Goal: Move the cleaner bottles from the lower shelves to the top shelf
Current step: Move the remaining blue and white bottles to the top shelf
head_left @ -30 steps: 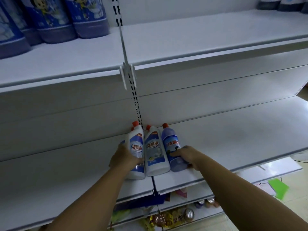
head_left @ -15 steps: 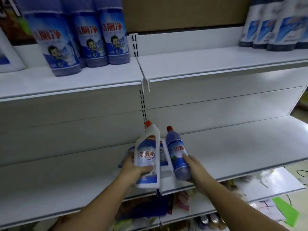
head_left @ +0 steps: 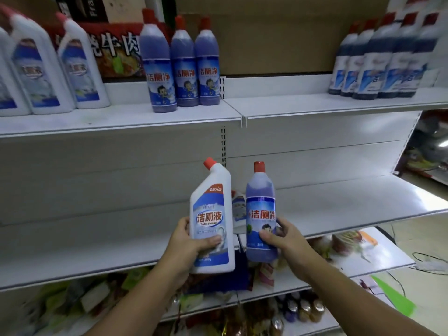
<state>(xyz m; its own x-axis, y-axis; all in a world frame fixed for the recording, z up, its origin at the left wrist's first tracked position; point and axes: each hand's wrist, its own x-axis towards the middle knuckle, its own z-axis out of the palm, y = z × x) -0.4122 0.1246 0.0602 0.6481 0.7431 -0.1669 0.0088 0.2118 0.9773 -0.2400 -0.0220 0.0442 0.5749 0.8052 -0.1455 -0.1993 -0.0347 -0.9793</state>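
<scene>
My left hand [head_left: 184,248] grips a white angled-neck cleaner bottle [head_left: 212,214] with a red cap, held upright in front of the lower shelf [head_left: 339,207]. My right hand [head_left: 283,241] grips a round blue cleaner bottle [head_left: 261,209] with a red cap, also upright. Behind them, between the two, another white bottle [head_left: 238,209] stands on the lower shelf, mostly hidden. The top shelf [head_left: 303,106] holds three blue bottles [head_left: 183,69] at its middle, white bottles [head_left: 48,69] at left and several dark blue bottles [head_left: 385,61] at right.
A bare stretch of top shelf lies between the middle blue bottles and the right group. Cardboard boxes [head_left: 266,40] stand behind the top shelf. Snack packets and cans [head_left: 298,309] fill the bottom shelves. A green object [head_left: 392,297] lies on the floor at right.
Both hands have lifted their bottles off the lower shelf and raised them. The view has tilted up, bringing the top shelf's bottles fully into sight.
</scene>
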